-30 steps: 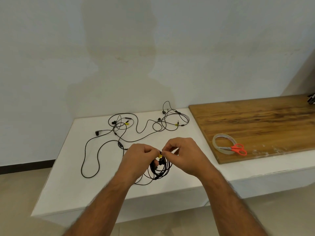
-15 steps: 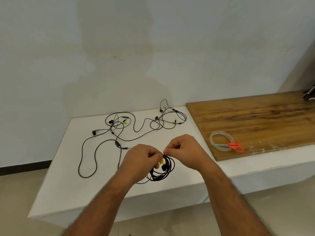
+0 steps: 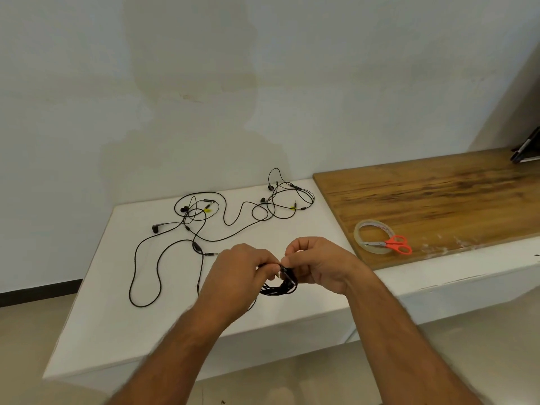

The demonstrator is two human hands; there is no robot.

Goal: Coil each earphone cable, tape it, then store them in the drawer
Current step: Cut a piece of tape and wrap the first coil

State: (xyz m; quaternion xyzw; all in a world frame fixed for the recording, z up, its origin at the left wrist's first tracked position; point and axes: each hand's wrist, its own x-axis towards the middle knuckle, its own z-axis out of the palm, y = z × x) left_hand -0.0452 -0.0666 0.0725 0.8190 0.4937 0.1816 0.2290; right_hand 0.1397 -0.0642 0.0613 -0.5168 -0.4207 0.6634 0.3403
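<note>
Hands meeting at lower centre of the frame over a white counter (image 3: 96, 287). Left hand (image 3: 236, 276) and right hand (image 3: 318, 266) both have curled fingers pinching the top of a coiled black earphone cable (image 3: 277, 287), whose loops hang below and between the two hands, just above the counter surface; whether tape is on the coil cannot be told. Two further loose earphone cables (image 3: 204, 229) lie uncoiled and partly tangled on the counter in the centre-left of the frame, one spreading in long loops toward the left, the other bunched toward the back edge near the wall (image 3: 263, 83), with small yellow tags visible on them. Right of centre, a wooden board (image 3: 438, 194) rests on the counter. Near its front left corner sits a roll of clear tape (image 3: 361, 229), with orange-handled scissors (image 3: 394, 245) lying across it. Dark object (image 3: 526, 150) at the far right edge, partly cut off; its kind cannot be told
</note>
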